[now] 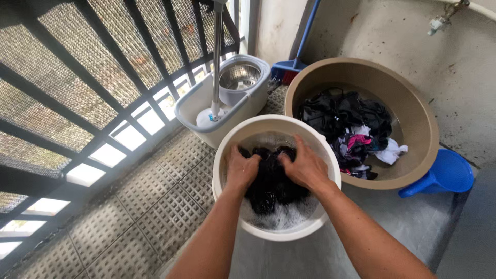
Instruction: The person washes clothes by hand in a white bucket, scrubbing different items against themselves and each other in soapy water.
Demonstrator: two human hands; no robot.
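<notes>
Left hand (242, 169) and right hand (306, 166) both clenched on the black wet garment (273, 182), down in suds inside the white bucket (223, 155). At two o'clock, a tan basin (413, 113) of dark laundry; at eleven o'clock, a mop bucket (191, 106).

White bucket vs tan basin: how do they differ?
The white bucket is narrower and holds soapy water with a black garment; the tan basin is wider and shallower, with a loose pile of dark, pink and white clothes and no foam visible. Both hands, left hand and right hand, grip the garment in the bucket; none touch the basin. Both are round, open-topped and hold laundry.
</notes>
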